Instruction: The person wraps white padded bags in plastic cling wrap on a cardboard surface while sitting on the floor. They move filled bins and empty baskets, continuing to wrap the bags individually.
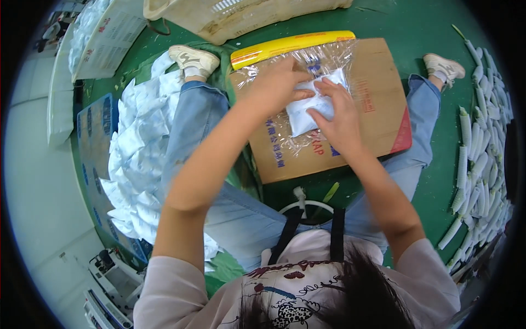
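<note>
A white-blue filled pouch (311,107) lies on clear plastic film (296,144) over a cardboard box (370,135) between my legs. My left hand (281,82) is at the pouch's upper left edge, fingers bent over the film; whether it grips the film cannot be made out. My right hand (337,111) rests on the pouch's right side, thumb and fingers spread on it. Along the box's far edge lies a yellow roll of film (294,45) with red print, the clear film reaching from it towards me.
A heap of similar pouches (139,140) lies left of my left leg, beside a blue-edged board (96,135). Many pale, ridged long vegetables (481,164) are piled at the right. White plastic crates (111,39) stand at the upper left; another crate (246,18) is beyond the box.
</note>
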Demonstrator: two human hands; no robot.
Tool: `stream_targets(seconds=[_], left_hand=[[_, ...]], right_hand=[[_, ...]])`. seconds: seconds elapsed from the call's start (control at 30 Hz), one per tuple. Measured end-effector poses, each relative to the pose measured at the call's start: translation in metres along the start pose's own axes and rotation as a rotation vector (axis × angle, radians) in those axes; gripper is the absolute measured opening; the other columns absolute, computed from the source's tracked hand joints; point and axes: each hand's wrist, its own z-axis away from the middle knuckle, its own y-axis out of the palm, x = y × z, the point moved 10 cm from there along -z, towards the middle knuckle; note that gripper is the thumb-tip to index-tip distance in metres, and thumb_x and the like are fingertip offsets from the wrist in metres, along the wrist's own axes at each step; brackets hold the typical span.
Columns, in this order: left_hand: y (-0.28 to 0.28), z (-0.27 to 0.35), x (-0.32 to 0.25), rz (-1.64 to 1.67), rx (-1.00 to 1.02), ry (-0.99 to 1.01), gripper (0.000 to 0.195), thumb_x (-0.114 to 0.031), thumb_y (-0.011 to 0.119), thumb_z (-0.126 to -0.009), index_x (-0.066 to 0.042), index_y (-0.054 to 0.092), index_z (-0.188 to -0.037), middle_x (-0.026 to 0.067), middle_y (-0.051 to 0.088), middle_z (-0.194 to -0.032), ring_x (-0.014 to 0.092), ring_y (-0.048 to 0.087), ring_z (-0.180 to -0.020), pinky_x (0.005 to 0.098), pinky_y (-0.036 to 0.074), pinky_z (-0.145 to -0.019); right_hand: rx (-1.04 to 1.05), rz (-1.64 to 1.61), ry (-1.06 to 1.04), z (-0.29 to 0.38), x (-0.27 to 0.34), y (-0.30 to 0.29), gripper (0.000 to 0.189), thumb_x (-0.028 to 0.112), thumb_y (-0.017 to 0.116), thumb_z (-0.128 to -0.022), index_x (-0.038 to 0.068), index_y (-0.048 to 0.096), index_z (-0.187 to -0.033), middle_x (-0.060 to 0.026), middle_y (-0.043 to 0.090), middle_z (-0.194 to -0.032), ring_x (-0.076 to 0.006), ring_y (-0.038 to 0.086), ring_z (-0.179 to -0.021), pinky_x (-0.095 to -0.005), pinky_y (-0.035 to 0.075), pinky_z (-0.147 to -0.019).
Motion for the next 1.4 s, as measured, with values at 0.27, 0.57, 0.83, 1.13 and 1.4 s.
stream_targets(seconds=[0.27,0.57,0.83,1.13,1.4], left_hand=[[0.012,0.129,-0.057,-0.146,-0.129,-0.358,0.035,-0.031,0.079,-0.066,-0.009,0.055,-0.081,0.0062,0.055,-0.076,0.028,0.057,-0.075,0.0389,0.044,-0.063],[-0.026,0.177,-0.05,-0.232,-0.434,-0.452,0.012,-0.005,0.062,-0.078,-0.01,0.056,-0.086,0.0095,0.06,-0.077,0.031,0.059,-0.06,0.0398,0.048,-0.053],[-0.025,0.147,-0.04,0.911,-0.79,-0.795,0.007,-0.003,0.064,-0.087,0.003,0.062,-0.09,0.0047,0.064,-0.081,0.009,0.059,-0.072,0.022,0.048,-0.067],[0.03,0.037,0.042,0.661,-0.347,-0.552,0.026,-0.023,0.06,-0.087,0.002,0.066,-0.092,0.005,0.065,-0.081,0.012,0.057,-0.071,0.0267,0.045,-0.066],[0.066,0.013,0.069,0.489,-0.041,-0.684,0.036,-0.032,0.063,-0.086,0.003,0.067,-0.083,0.0067,0.063,-0.066,0.012,0.054,-0.06,0.0293,0.044,-0.056]], right_hand=[[0.693,0.335,-0.36,-0.005,0.016,0.01,0.077,0.002,0.064,-0.072,0.013,0.037,-0.142,-0.0098,0.036,-0.148,-0.0261,0.035,-0.136,-0.0489,0.025,-0.113],[0.723,0.505,-0.506,-0.017,0.03,0.024,0.083,0.003,0.068,-0.067,0.012,0.036,-0.142,-0.0209,0.038,-0.142,-0.0346,0.037,-0.132,-0.0471,0.032,-0.108],[1.39,-0.185,-0.29,0.022,0.048,0.035,0.077,0.018,0.069,-0.062,0.001,0.044,-0.133,-0.0217,0.06,-0.112,-0.0352,0.059,-0.099,-0.042,0.048,-0.084],[0.643,0.116,-0.217,-0.063,-0.026,0.019,0.055,0.039,0.063,-0.082,-0.001,0.059,-0.119,-0.0182,0.061,-0.115,-0.0304,0.061,-0.099,-0.0356,0.049,-0.082],[0.363,0.485,-0.4,0.026,0.023,0.002,0.055,0.01,0.059,-0.079,0.008,0.047,-0.133,-0.0168,0.046,-0.136,-0.0307,0.043,-0.129,-0.0496,0.034,-0.105]])
